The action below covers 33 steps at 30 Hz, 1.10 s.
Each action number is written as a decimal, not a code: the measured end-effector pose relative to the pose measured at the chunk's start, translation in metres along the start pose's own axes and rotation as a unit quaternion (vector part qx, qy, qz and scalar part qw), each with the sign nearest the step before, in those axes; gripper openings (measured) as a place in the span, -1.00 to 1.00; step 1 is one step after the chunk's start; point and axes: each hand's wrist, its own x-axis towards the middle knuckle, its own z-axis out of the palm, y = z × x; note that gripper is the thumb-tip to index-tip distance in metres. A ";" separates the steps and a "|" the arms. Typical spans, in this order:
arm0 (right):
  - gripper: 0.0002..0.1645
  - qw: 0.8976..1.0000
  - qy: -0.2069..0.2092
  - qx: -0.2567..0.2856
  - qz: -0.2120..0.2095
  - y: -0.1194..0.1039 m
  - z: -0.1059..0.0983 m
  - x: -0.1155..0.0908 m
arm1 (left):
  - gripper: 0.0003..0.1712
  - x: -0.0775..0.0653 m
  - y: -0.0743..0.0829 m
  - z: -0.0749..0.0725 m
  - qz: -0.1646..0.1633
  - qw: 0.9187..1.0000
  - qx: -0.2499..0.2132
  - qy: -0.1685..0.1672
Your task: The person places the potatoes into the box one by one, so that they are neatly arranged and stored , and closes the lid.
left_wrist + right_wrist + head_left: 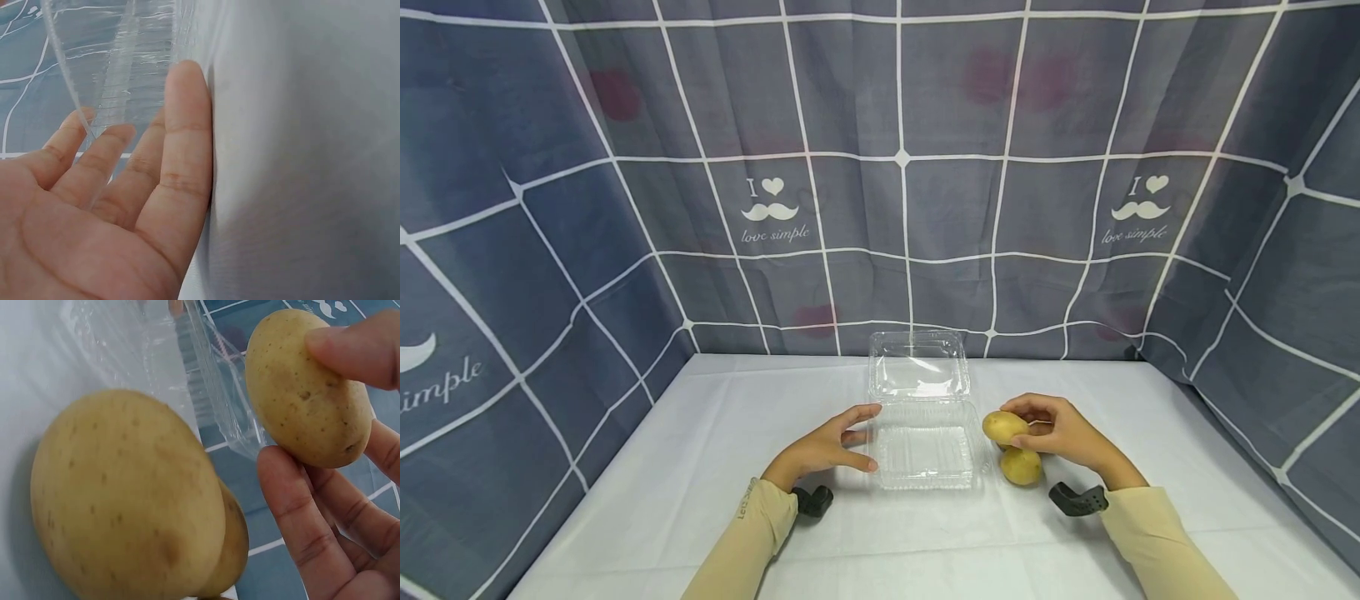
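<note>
A clear plastic clamshell box (925, 457) lies on the white cloth, its lid (919, 367) raised at the back. My left hand (823, 446) is at the box's left side, fingers extended along its wall (147, 75). To the right of the box, my right hand (1063, 429) pinches a small yellow potato (306, 394) between thumb and fingers, above the cloth. Below it lies another potato (1021, 468). In the right wrist view this lower potato (128, 494) looms large, with a further potato (231, 544) mostly hidden behind it.
White cloth (715, 442) covers the table. Dark grey-blue curtains with white grid lines (850, 208) hang behind it and on both sides. A black wrist camera (812, 501) sits on the left wrist, and another black camera (1077, 500) on the right.
</note>
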 end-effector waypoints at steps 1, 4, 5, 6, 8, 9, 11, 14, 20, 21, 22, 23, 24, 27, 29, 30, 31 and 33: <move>-0.53 1.000 -0.001 0.002 -0.001 0.000 0.001 0.001 | 0.16 0.000 0.000 0.000 0.000 1.000 0.000 0.000; -0.54 1.000 -0.004 0.015 0.000 0.001 0.004 0.003 | 0.16 0.000 0.000 0.001 0.001 1.000 0.002 0.002; -0.54 1.000 -0.005 0.020 0.000 0.001 0.005 0.004 | 0.16 -0.001 0.000 0.001 0.002 1.000 0.002 0.002; -0.54 1.000 -0.007 0.025 0.001 0.001 0.006 0.004 | 0.16 -0.001 0.001 0.001 0.002 1.000 0.002 0.002; -0.53 0.999 -0.008 0.031 0.004 0.000 0.007 0.005 | 0.16 -0.001 0.001 0.001 0.003 1.000 0.001 0.002; -0.53 0.999 -0.008 0.034 0.006 -0.001 0.008 0.005 | 0.16 -0.001 0.001 0.001 0.004 1.000 0.000 0.001; -0.52 0.999 -0.006 0.037 0.009 -0.002 0.010 0.006 | 0.16 -0.001 0.001 0.002 0.005 1.000 -0.001 0.001; -0.52 0.999 -0.002 0.042 0.012 -0.005 0.013 0.008 | 0.16 -0.001 0.001 0.002 0.005 1.000 0.000 0.003; -0.50 0.998 -0.003 0.068 0.006 -0.008 0.017 0.011 | 0.17 -0.001 0.002 0.002 0.003 1.000 0.005 0.004; -0.50 0.997 -0.003 0.071 0.005 -0.008 0.018 0.012 | 0.17 -0.001 0.001 0.002 0.003 1.000 0.005 0.004; -0.50 0.997 -0.004 0.073 0.004 -0.008 0.020 0.012 | 0.17 -0.001 0.001 0.002 0.003 1.000 0.005 0.004; -0.50 0.997 -0.004 0.076 0.005 -0.007 0.021 0.013 | 0.17 -0.001 0.001 0.002 0.003 1.000 0.005 0.004; -0.49 0.997 -0.004 0.079 0.008 -0.007 0.022 0.014 | 0.17 -0.001 0.001 0.001 0.002 1.000 0.004 0.004; -0.48 0.996 -0.004 0.083 0.015 -0.007 0.026 0.016 | 0.17 -0.001 0.001 0.001 0.001 1.000 0.004 0.004; -0.48 0.996 -0.005 0.087 0.020 -0.007 0.028 0.017 | 0.17 -0.001 0.001 0.001 0.000 1.000 0.005 0.005; -0.47 0.996 -0.006 0.089 0.023 -0.007 0.030 0.017 | 0.17 -0.001 0.001 0.002 0.000 1.000 0.006 0.005; -0.47 0.995 -0.007 0.091 0.025 -0.007 0.031 0.017 | 0.18 -0.001 0.001 0.002 0.000 1.000 0.006 0.005; -0.47 0.995 -0.010 0.095 0.029 -0.008 0.034 0.018 | 0.17 -0.001 0.001 0.002 0.000 1.000 0.007 0.005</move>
